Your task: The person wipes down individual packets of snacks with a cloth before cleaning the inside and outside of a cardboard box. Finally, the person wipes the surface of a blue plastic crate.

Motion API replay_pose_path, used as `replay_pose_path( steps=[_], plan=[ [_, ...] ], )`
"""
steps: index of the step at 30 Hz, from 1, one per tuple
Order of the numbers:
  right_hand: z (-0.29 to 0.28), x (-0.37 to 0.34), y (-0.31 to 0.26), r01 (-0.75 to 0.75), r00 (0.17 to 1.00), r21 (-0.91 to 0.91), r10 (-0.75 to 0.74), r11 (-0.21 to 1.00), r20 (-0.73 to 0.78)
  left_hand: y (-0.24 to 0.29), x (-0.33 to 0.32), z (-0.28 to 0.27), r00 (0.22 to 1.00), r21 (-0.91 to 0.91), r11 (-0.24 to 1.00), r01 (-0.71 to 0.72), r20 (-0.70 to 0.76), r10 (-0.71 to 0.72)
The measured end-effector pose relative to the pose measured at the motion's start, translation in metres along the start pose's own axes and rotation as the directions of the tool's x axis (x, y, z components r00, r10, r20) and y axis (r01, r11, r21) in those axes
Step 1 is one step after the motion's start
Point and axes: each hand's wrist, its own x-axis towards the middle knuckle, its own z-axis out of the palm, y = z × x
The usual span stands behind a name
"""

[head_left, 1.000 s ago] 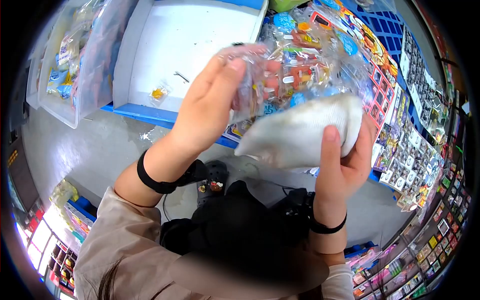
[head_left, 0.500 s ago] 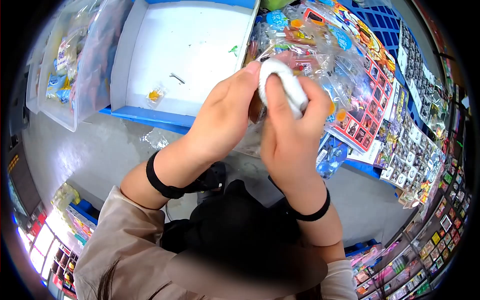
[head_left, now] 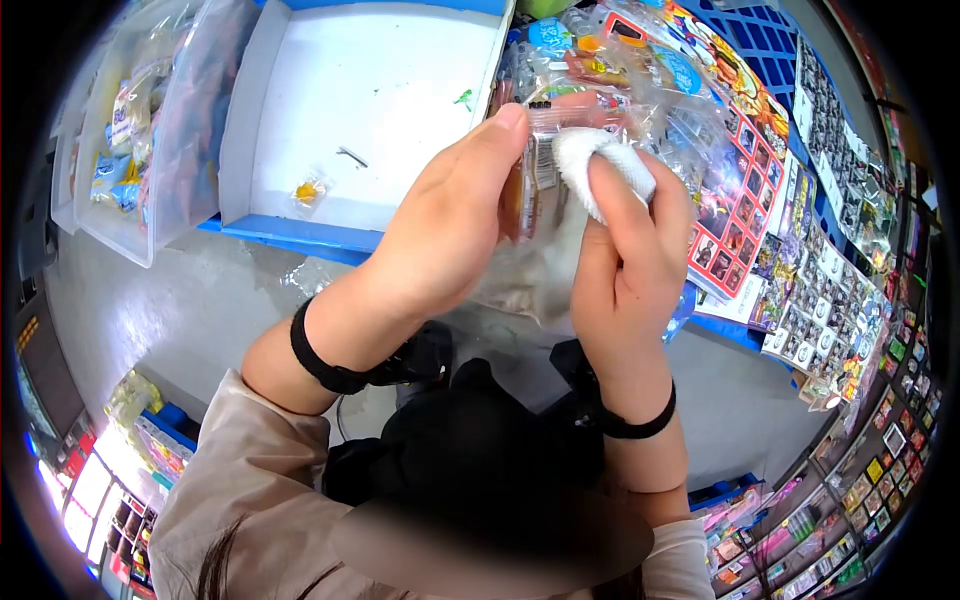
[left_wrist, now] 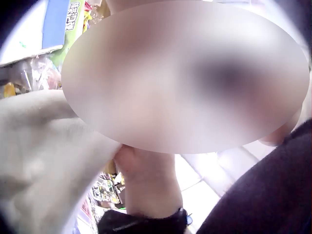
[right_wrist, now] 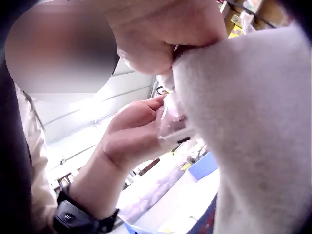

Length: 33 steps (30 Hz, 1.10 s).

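Observation:
A clear plastic packet (head_left: 522,205) with reddish-brown contents and a barcode is held upright in my left hand (head_left: 450,215), thumb along its top edge. My right hand (head_left: 635,250) grips a bunched white cloth (head_left: 580,155) just right of the packet, and the cloth's lower part hangs beneath. In the right wrist view the cloth (right_wrist: 253,122) fills the right side, with the shiny packet (right_wrist: 173,117) and left hand (right_wrist: 134,129) beyond it. Pale cloth (left_wrist: 44,151) also covers the lower left of the left wrist view, where a blurred patch hides the centre.
A white, blue-edged tray (head_left: 370,100) holds a small yellow packet (head_left: 308,190) and a metal piece (head_left: 352,157). A clear bin (head_left: 185,140) of packets stands left. Behind my hands lie piled clear packets (head_left: 690,120); picture sheets (head_left: 740,200) spread right, near a blue crate (head_left: 745,30).
A second ago the cloth stretched leftward from my right hand, held lower. It came up bunched against the packet, and has since shifted slightly right. The left hand has turned and moved a little right.

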Motion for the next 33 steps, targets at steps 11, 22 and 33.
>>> replay_pose_path(
  steps=[11,22,33],
  plan=[
    [0.001,-0.017,0.003,0.291,0.945,-0.041,-0.280,0.956,0.169,0.010,0.007,-0.003,0.999,-0.461,0.887,-0.005,-0.050,-0.020],
    [-0.003,-0.024,0.008,0.280,0.954,-0.062,-0.271,0.958,0.129,0.009,0.007,-0.002,1.000,-0.556,0.831,-0.012,-0.016,0.004],
    [0.001,-0.034,0.002,0.293,0.956,-0.238,-0.284,0.926,0.073,0.001,-0.002,0.015,0.993,-0.427,0.904,-0.028,-0.116,-0.024]
  ],
)
